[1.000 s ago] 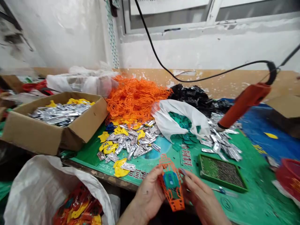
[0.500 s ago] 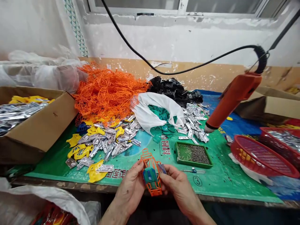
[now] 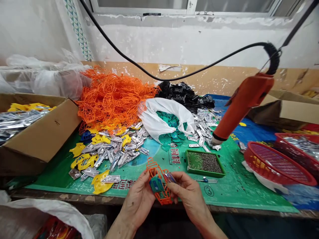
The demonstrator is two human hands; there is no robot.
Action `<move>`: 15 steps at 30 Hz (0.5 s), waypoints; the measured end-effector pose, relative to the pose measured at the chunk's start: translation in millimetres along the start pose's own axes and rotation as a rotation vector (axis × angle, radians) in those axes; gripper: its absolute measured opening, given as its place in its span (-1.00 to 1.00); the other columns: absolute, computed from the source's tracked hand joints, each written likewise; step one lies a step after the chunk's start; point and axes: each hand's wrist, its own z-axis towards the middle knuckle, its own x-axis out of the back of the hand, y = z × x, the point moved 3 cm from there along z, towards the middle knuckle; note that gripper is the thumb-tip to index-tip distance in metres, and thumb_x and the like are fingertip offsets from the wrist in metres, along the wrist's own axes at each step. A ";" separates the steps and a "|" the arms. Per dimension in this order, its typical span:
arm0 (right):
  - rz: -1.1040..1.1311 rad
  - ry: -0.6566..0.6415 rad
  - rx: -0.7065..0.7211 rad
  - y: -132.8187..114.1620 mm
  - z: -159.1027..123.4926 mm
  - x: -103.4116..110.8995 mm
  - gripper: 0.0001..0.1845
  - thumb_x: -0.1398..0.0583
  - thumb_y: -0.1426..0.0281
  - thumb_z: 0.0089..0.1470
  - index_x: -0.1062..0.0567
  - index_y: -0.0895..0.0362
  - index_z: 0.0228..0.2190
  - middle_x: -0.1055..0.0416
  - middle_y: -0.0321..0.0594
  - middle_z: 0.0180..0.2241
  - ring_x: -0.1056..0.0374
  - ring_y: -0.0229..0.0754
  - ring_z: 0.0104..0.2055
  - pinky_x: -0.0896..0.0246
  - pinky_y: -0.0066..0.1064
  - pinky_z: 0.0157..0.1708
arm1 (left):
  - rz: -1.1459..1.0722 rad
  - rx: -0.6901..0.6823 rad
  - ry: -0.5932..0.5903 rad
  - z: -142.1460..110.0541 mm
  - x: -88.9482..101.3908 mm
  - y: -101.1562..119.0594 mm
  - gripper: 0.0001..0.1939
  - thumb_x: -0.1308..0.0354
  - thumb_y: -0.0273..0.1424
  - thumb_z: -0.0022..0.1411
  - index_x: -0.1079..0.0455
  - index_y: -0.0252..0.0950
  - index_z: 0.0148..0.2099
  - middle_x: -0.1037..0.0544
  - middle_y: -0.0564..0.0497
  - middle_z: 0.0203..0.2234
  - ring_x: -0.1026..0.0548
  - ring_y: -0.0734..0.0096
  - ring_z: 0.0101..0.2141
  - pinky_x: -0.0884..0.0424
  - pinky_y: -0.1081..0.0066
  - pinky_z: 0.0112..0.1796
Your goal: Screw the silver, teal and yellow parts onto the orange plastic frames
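Just above the table's front edge, my left hand (image 3: 139, 198) is closed around the left side of an orange plastic frame (image 3: 166, 196). A teal plastic piece (image 3: 156, 184) sits inside that frame, tilted. My right hand (image 3: 187, 190) pinches a small shiny silver piece (image 3: 170, 177) against the frame's right side; its fingertips partly cover it. To the left of my hands lies a yellow plastic part (image 3: 100, 184) with a silver plate (image 3: 111, 179) on it. Beyond the right hand is a green tray (image 3: 189, 170) of small screws (image 3: 211, 163).
An orange-red electric screwdriver (image 3: 243, 106) hangs from a black cable at right. Behind are heaps of orange frames (image 3: 112, 96), black parts (image 3: 179, 94) and silver plates (image 3: 126, 151). A white bag (image 3: 152, 121) holds teal pieces. Red baskets (image 3: 276, 166) and a cardboard box (image 3: 42, 129) flank the table.
The orange frame has tilted further to the left in my hands, and the silver piece has turned with it. The whole view has shifted slightly.
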 end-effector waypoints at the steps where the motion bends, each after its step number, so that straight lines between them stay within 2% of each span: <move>1: 0.010 0.000 0.009 0.3 0.3 0.1 -0.61 -0.39 0.22 -0.25 -0.54 0.16 -0.35 -0.44 -0.30 -0.49 -0.19 -0.40 -0.62 -0.12 -0.55 -0.70 | -0.008 -0.008 0.010 0.0 -0.8 0.4 -0.89 -0.15 -0.43 0.19 -0.45 -0.33 -0.23 -0.57 -0.02 -0.31 -0.52 0.32 -0.28 -0.41 0.27 -0.14; 6: 0.039 -0.022 0.009 7.0 1.7 -4.4 -0.61 -0.39 0.22 -0.25 -0.56 0.15 -0.34 -0.45 -0.29 -0.50 -0.15 -0.40 -0.65 -0.12 -0.52 -0.70 | 0.034 -0.038 0.042 -1.8 -6.3 -1.7 -0.77 -0.26 -0.33 0.08 -0.46 -0.32 -0.21 -0.59 -0.04 -0.31 -0.53 0.26 -0.28 -0.41 0.27 -0.16; 9: 0.045 0.011 0.000 8.1 1.2 -6.6 -0.57 -0.41 0.21 -0.30 -0.51 0.13 -0.33 -0.42 -0.33 -0.51 -0.12 -0.42 -0.66 -0.03 -0.54 -0.72 | 0.131 -0.057 0.071 -2.6 -6.3 -4.5 -0.69 -0.33 -0.38 -0.02 -0.44 -0.31 -0.17 -0.60 -0.04 -0.30 -0.54 0.26 -0.31 -0.42 0.29 -0.20; 12: 0.040 0.084 0.052 -1.3 0.2 -0.9 -0.62 -0.41 0.22 -0.32 -0.43 0.11 -0.46 -0.30 -0.43 -0.60 -0.04 -0.45 -0.65 0.07 -0.56 -0.69 | 0.183 -0.104 0.144 -2.7 -2.3 -2.5 -0.61 -0.34 -0.43 -0.05 -0.41 -0.30 -0.11 -0.61 -0.04 -0.27 -0.55 0.25 -0.30 -0.43 0.30 -0.24; 15: -0.135 -0.006 0.081 -18.5 -0.2 6.1 -0.72 -0.40 0.28 -0.27 -0.44 0.14 -0.56 -0.24 -0.42 -0.61 -0.10 -0.40 -0.55 -0.02 -0.52 -0.55 | 0.267 -0.161 0.202 -3.5 -0.4 3.5 -0.55 -0.33 -0.41 -0.05 -0.36 -0.27 -0.07 -0.60 -0.01 -0.28 -0.56 0.26 -0.30 -0.45 0.31 -0.26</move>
